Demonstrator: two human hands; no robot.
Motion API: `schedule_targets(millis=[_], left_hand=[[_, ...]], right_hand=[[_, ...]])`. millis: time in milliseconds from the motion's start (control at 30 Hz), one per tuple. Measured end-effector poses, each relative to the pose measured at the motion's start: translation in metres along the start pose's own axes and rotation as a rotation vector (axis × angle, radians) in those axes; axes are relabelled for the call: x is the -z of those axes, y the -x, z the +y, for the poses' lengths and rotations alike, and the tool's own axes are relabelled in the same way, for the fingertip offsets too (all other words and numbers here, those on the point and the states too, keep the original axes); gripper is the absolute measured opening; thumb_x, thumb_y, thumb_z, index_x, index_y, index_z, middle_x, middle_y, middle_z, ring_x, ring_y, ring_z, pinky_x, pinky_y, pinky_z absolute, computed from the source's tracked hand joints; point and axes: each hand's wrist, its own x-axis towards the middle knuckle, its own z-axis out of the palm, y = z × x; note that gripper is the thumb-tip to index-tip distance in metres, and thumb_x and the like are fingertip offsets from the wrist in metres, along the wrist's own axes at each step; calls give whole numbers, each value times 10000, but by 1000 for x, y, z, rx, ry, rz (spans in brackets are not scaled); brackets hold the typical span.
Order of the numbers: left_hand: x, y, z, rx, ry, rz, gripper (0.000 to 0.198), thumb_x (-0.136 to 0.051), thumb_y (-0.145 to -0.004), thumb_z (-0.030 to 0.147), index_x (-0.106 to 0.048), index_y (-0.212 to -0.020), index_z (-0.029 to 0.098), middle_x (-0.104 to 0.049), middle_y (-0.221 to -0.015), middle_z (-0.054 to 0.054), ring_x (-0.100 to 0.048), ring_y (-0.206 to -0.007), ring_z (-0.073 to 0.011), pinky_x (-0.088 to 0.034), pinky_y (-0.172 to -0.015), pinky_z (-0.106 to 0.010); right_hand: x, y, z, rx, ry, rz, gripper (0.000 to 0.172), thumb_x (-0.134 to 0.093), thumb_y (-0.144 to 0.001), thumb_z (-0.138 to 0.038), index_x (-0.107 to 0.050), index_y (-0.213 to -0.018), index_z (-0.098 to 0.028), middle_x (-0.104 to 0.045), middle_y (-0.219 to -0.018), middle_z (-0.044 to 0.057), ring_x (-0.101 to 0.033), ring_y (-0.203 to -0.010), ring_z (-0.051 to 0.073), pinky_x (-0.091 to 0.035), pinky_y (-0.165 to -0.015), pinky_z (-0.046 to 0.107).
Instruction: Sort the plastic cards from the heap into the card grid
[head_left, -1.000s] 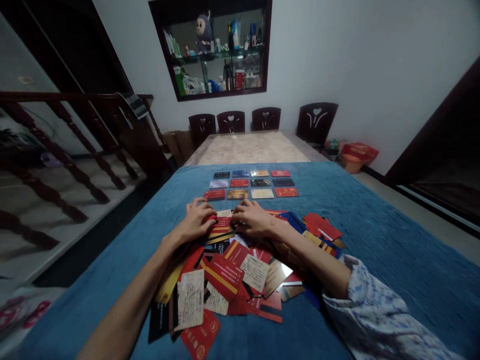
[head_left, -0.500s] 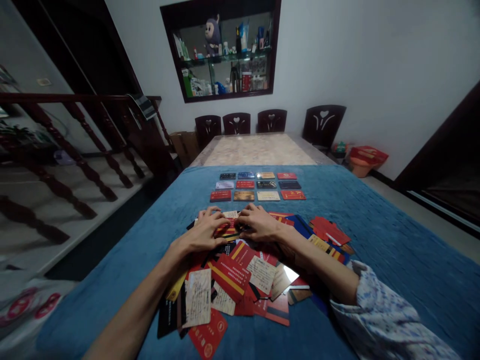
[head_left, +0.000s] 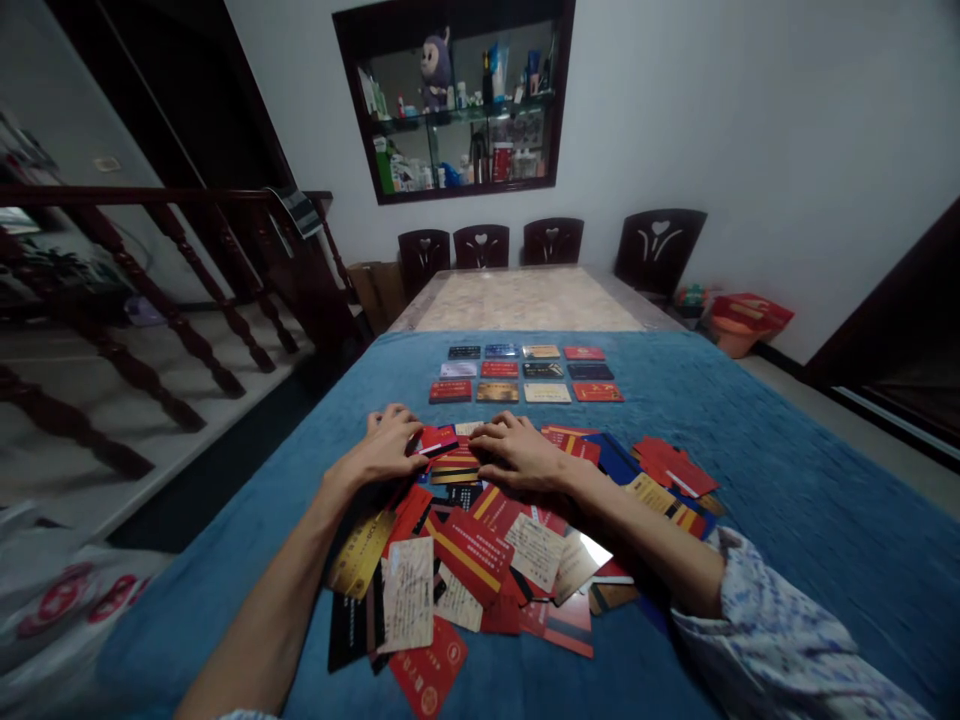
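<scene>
A loose heap of cards (head_left: 487, 560), mostly red with some black, gold and cream ones, lies on a blue cloth (head_left: 750, 470). Both hands rest on the far end of the heap. My left hand (head_left: 386, 448) has its fingers curled and pinches a red card (head_left: 437, 438) at its edge. Just to the right, my right hand (head_left: 517, 450) lies palm down with bent fingers pressing on the cards beside it. Beyond the hands, cards are laid out in a neat grid (head_left: 525, 372) of three rows.
Past the cloth, the bare marble tabletop (head_left: 525, 298) runs to several dark chairs (head_left: 551, 240) by the wall. A wooden stair railing (head_left: 187, 260) stands to the left. Red bags (head_left: 750, 315) sit on the floor at the right.
The camera has swung slightly left. My left hand has lifted a red card's edge out of the heap; my right hand has stayed on the cards next to it.
</scene>
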Motion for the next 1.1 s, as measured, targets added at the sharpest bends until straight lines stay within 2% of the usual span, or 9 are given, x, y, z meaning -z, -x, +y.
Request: schedule_targets(millis=[200, 300, 467, 700, 900, 1100], left_hand=[[1, 0, 6, -9, -3, -50, 307, -652, -799, 397, -707, -1027, 198, -603, -1173, -140, -428, -1177, -352, -325, -958, -555], [-1, -1, 7, -9, 16, -59, 344, -657, -810, 414, -704, -1095, 226, -596, -1183, -133, -423, -1178, -346, -323, -958, -534], [-6, -1, 6, -18, 73, -9, 429, -663, -814, 475, -682, -1192, 274, -593, -1133, -116, -436, -1126, -331, -332, -943, -501], [-3, 1, 15, -160, 73, -26, 301, -620, -877, 441, -688, -1092, 242, -581, -1116, -93, -439, -1115, -288, -336, -936, -465], [-1, 1, 23, -222, 75, -8, 183, -612, -871, 355, -687, -934, 200, -583, -1081, -76, -453, -1090, -260, -354, -924, -413], [-2, 1, 25, -268, 98, -16, 177, -578, -884, 323, -712, -909, 210, -610, -1011, -66, -495, -1017, -234, -374, -919, -399]], right_hand=[[-9, -2, 1, -2, 28, 24, 439, -491, -955, -432, -592, -1319, -208, -557, -1395, 123, -433, -1164, 298, -359, -894, 442], [-11, -3, 1, -3, 40, 28, 435, -484, -954, -396, -580, -1333, -204, -548, -1409, 119, -429, -1174, 299, -357, -903, 449], [-11, -4, 0, 1, 47, 31, 427, -503, -942, -381, -590, -1322, -209, -563, -1385, 128, -429, -1172, 300, -359, -910, 451], [-8, -5, -2, -20, 46, 38, 409, -531, -935, -402, -611, -1277, -193, -574, -1352, 143, -437, -1157, 298, -372, -893, 446], [-11, -6, 0, -3, 30, 73, 380, -541, -930, -410, -633, -1230, -196, -587, -1339, 130, -433, -1163, 295, -366, -892, 439], [-13, -7, 1, 15, 27, 106, 342, -559, -927, -389, -658, -1198, -205, -637, -1260, 119, -458, -1131, 278, -354, -899, 438]])
